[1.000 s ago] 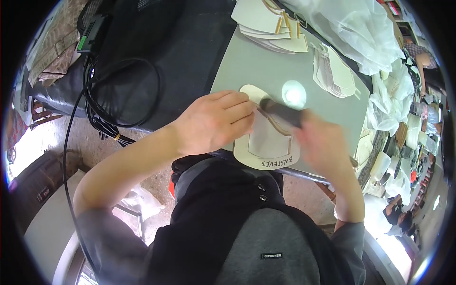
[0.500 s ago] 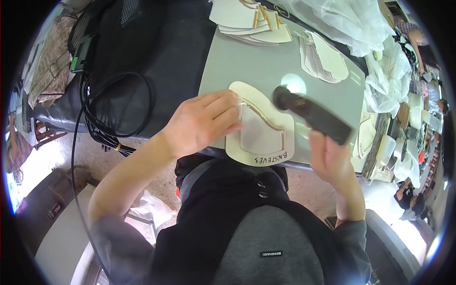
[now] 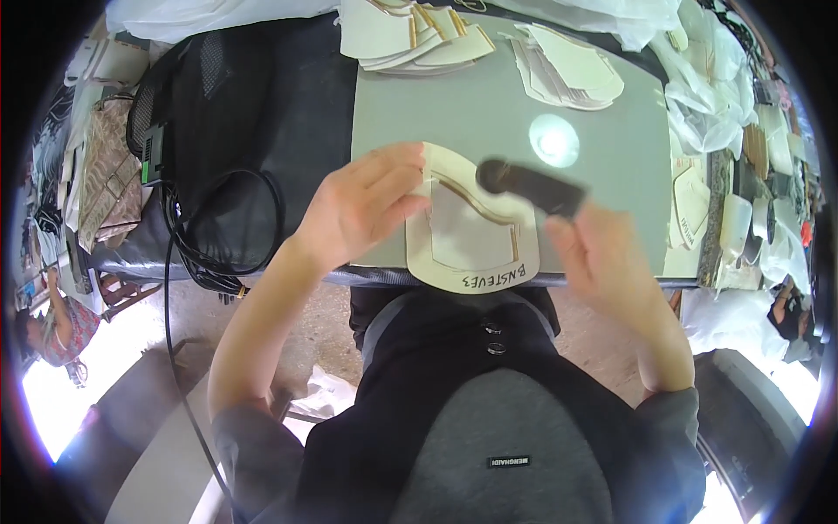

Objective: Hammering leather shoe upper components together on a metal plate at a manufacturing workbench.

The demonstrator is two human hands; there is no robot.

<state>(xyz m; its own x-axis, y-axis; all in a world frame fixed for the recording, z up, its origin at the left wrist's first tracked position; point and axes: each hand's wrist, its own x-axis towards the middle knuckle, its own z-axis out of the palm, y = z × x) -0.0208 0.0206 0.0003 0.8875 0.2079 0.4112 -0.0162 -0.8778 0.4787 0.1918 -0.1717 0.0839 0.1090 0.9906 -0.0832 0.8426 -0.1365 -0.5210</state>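
Speckled grey-brown hard floor (image 3: 602, 345). Wide black-covered table (image 3: 319, 109), smooth grey-green board (image 3: 471, 100) on top, round white glare spot (image 3: 554, 141) on it. Brown wooden frame (image 3: 131, 295) at left. Blown-out white light (image 3: 65, 402) lower left; dark boxy furniture (image 3: 742, 428) lower right.

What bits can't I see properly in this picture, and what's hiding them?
All in the head view:
- Left edge of the cream template: partly covered by the left hand; whether those fingers pinch anything is unclear.
- Dark tool: blurred, its gripped end hidden by the right hand.
- Stack of pale pieces: far side cut off by the top edge.
- Person at left: too small to tell what they're doing.
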